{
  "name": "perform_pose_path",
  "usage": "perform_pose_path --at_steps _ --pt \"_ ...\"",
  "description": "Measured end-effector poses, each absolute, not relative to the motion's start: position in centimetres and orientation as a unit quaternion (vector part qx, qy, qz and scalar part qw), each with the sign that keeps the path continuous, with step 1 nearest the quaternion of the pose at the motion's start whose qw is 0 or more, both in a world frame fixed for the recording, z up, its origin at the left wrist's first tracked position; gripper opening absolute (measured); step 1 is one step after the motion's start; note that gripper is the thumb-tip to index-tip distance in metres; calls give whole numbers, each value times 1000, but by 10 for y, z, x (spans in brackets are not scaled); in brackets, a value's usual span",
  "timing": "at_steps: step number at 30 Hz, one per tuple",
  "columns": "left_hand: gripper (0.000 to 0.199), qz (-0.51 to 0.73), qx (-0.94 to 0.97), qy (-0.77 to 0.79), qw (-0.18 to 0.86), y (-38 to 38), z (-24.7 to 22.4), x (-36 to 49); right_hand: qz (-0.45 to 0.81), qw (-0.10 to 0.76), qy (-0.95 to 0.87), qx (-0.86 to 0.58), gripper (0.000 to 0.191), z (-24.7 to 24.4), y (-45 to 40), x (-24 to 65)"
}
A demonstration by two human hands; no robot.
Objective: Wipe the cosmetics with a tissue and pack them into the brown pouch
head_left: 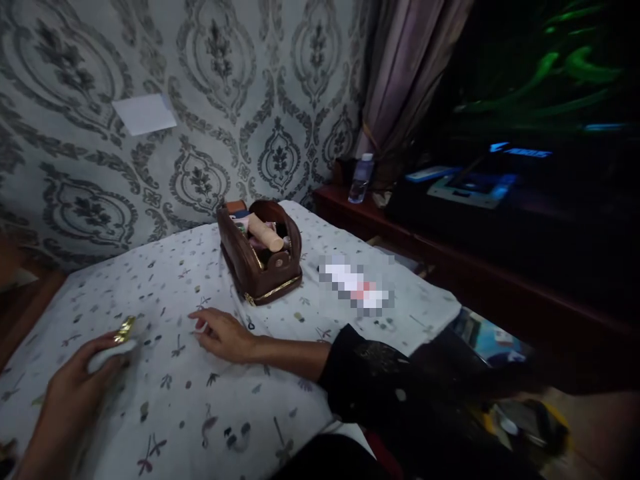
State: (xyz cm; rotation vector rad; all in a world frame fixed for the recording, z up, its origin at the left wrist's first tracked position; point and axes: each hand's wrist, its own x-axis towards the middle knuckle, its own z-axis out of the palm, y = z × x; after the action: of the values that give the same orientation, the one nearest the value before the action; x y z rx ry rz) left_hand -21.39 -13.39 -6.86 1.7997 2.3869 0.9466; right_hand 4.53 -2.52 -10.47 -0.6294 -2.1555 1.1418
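Observation:
At the lower left, my left hand (75, 383) is closed around a small white item with a shiny gold end (125, 329); its exact kind is unclear. My right hand (225, 335) hovers low over or rests on the patterned sheet (170, 293), fingers apart and nothing in them. Just beyond it stands a brown zippered toiletry bag (235, 263), its top open. A beige cylinder (266, 233) lies across the bag's opening, with other items partly hidden below.
A blurred-out white and red item (355, 283) lies right of the bag. A water bottle (361, 178) stands on the dark red ledge (340, 198) near the curtain (395, 67). Patterned wallpaper with a white paper (145, 115) rises behind. A dark screen (540, 87) is at right.

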Motion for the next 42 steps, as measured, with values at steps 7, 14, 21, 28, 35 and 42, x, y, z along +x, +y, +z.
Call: perform_pose_path --at_steps 7,14,21,28,35,42 --pt "18 290 707 594 252 -106 -63 -130 417 310 -829 -206 35 -109 -20 69" --pt "10 325 676 558 355 -101 -71 -114 476 278 -804 -223 23 -110 -15 80" --pt "13 351 649 553 387 -110 -75 -116 444 254 -828 -231 11 -106 -10 86" --pt "11 426 584 632 282 -110 -78 -128 355 270 -873 -201 3 -108 -10 86" --pt "16 376 681 629 -15 -117 -83 -116 319 257 -893 -187 3 -110 -14 86" --pt "21 228 802 522 -179 -127 -90 -91 308 263 -897 -177 9 -112 -15 87"
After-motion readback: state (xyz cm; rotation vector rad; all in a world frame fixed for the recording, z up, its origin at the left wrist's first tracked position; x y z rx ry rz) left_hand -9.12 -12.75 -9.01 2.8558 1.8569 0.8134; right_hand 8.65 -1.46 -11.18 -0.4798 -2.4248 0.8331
